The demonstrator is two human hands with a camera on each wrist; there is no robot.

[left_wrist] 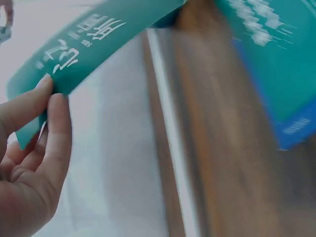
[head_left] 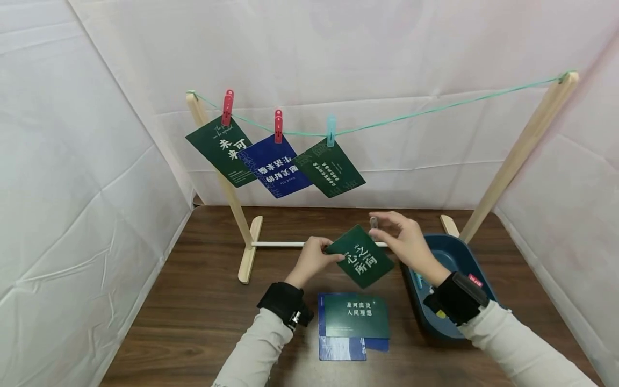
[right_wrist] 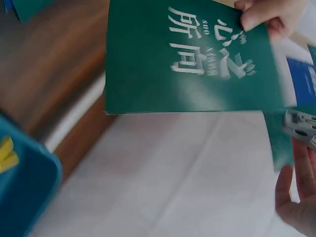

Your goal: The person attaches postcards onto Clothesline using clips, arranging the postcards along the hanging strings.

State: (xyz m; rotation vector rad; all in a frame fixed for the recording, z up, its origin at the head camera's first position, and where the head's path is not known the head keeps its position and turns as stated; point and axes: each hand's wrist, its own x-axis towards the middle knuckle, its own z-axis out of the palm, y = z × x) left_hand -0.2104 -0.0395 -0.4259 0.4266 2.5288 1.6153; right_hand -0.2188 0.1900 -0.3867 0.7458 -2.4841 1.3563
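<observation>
Between thumb and fingers my left hand (head_left: 315, 259) pinches a green card (head_left: 364, 264) with white lettering by its left corner, held tilted above the table. Close to the card's upper right edge, my right hand (head_left: 405, 242) pinches a grey clothespin (head_left: 373, 223). The right wrist view shows the clothespin (right_wrist: 302, 127) at the fingertips, near the card (right_wrist: 148, 89). Above and behind the hands, a green string (head_left: 411, 115) carries a green card (head_left: 220, 150) and a blue card (head_left: 275, 169) under red clothespins, and another green card (head_left: 333, 169) under a light blue clothespin (head_left: 331, 130).
Wooden posts (head_left: 522, 156) hold the string, joined low by a white rod (head_left: 278, 244). A stack of green and blue cards (head_left: 355, 322) lies on the table in front. At the right is a dark blue bin (head_left: 483, 274) with clothespins inside, under my right wrist.
</observation>
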